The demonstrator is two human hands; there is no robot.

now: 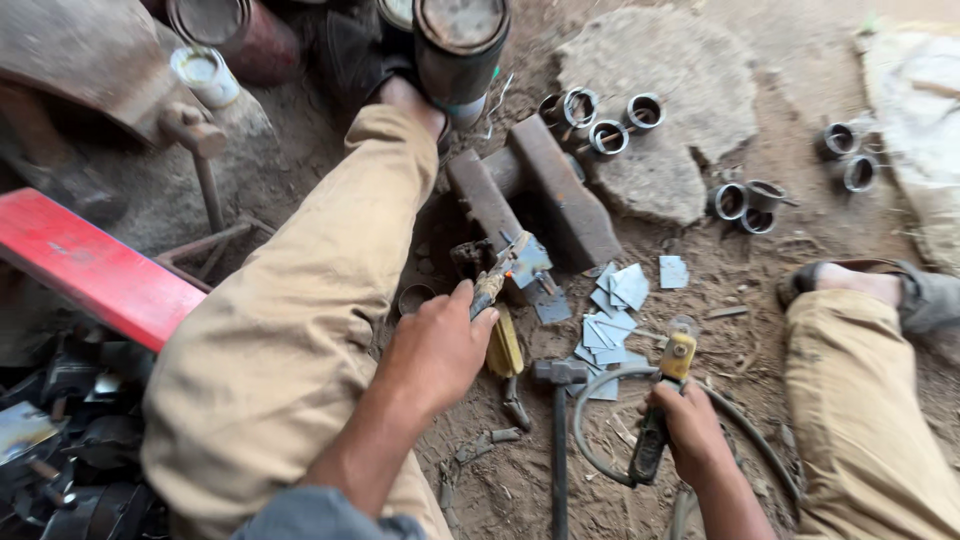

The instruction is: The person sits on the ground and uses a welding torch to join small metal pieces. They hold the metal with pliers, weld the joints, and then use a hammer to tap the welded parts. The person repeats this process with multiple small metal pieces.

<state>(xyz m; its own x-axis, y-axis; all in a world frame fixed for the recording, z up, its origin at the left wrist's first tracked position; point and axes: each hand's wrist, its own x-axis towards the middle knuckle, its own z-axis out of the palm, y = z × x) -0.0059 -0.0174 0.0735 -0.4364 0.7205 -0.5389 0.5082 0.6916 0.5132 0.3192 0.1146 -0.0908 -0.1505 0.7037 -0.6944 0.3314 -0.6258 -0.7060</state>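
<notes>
My left hand (438, 348) grips pliers (490, 288) that clamp a small square metal plate (527, 258) over a rusty steel block (540, 195). My right hand (690, 430) holds a welding electrode holder (665, 385) with a yellow head and a black cable (600, 440) looping beneath it. A heap of small cut metal squares (610, 315) lies on the dirt between the two hands.
A hammer (558, 400) lies by the right hand. Short steel pipe rings (608, 135) and more rings (742, 198) rest on and near a flat stone (660, 70). A red beam (90, 265) and scrap sit at left. My legs (290, 300) flank the work.
</notes>
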